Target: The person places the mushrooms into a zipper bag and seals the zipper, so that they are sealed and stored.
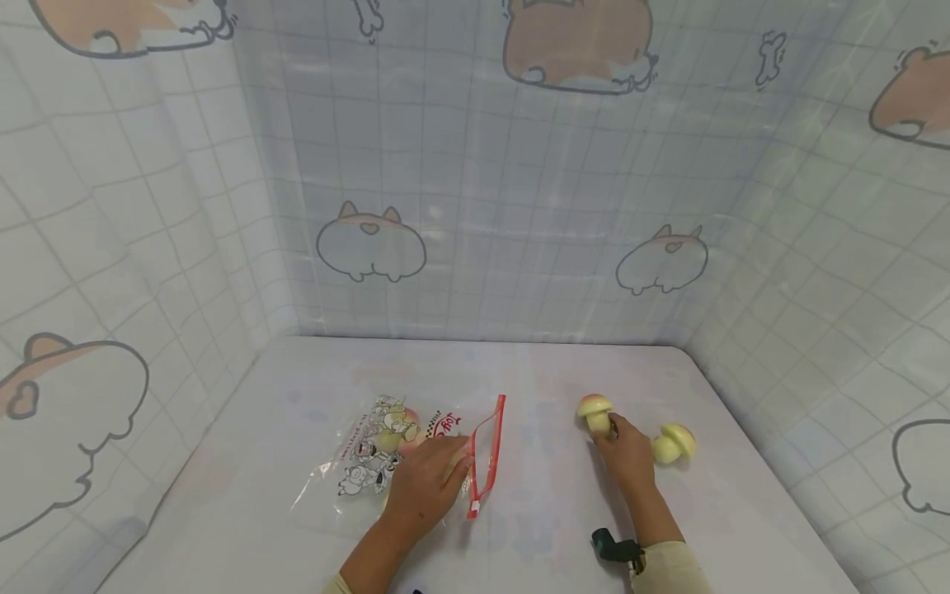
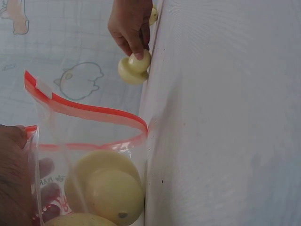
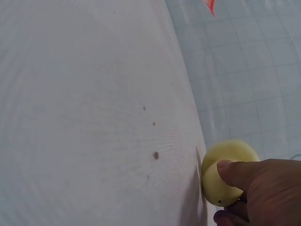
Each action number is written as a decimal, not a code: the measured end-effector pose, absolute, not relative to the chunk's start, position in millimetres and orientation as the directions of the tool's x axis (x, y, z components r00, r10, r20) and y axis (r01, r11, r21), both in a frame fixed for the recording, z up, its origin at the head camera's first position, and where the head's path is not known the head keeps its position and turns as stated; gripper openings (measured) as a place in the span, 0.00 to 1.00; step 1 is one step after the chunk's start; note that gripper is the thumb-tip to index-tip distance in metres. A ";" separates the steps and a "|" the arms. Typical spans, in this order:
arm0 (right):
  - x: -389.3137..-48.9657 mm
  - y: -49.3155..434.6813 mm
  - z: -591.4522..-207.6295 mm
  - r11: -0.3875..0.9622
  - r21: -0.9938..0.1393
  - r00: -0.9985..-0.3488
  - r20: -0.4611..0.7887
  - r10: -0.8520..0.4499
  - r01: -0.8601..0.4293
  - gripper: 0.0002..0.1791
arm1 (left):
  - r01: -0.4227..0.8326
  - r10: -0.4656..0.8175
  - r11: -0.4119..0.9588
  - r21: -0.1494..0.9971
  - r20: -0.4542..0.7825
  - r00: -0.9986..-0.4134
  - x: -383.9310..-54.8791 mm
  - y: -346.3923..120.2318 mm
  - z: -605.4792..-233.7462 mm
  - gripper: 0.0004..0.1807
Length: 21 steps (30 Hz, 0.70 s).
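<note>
A clear zip bag [image 1: 498, 437] with a red zip edge and printed cartoon figures lies on the table, its mouth facing right and gaping. My left hand [image 1: 426, 487] grips the bag by the mouth's edge; through the film some of its fingers show in the left wrist view. Inside the bag sit a pale yellow toy mushroom [image 2: 110, 186] and other yellow and pink pieces, partly covered by print and hand. To the right, my right hand [image 1: 631, 462] pinches the stem of another toy mushroom [image 1: 594, 404], tilted at the tabletop, thumb on the stem [image 3: 218, 186].
A further toy mushroom [image 1: 677, 444] lies on its side just right of my right hand. The white table [image 1: 534, 495] is bordered by curtains [image 1: 475, 206] with a grid and dog print at the back and both sides. A dark strap device [image 1: 614, 546] sits at the right wrist.
</note>
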State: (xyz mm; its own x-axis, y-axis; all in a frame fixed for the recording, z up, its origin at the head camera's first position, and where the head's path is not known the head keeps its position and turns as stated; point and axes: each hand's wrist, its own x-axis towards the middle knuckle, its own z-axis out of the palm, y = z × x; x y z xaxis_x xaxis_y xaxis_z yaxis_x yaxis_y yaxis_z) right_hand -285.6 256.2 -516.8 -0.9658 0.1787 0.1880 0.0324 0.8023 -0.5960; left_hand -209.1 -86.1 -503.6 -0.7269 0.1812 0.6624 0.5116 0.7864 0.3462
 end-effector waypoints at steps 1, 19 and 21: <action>-286.0 256.4 -517.5 0.802 -0.597 -0.966 0.189 0.179 0.032 0.32 | 0.516 0.184 0.785 0.343 0.666 -0.723 -209.2 -86.3 -503.6 0.16; -291.3 253.9 -524.3 0.801 -0.595 -0.950 0.214 0.228 0.058 0.31 | 0.504 0.188 0.785 0.359 0.637 -0.747 -208.7 -87.0 -503.2 0.19; -292.2 253.2 -524.8 0.797 -0.600 -0.949 0.205 0.240 0.072 0.31 | 0.503 0.189 0.788 0.356 0.637 -0.747 -208.7 -86.9 -503.6 0.19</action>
State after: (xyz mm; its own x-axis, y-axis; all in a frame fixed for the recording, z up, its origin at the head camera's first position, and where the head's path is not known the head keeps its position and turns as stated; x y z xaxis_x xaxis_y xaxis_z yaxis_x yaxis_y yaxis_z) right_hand -292.2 253.2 -524.8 -0.9489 0.2399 0.2051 0.0717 0.7967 -0.6001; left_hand -208.7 -86.9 -503.6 -0.7472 0.1892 0.6371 0.5027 0.7879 0.3557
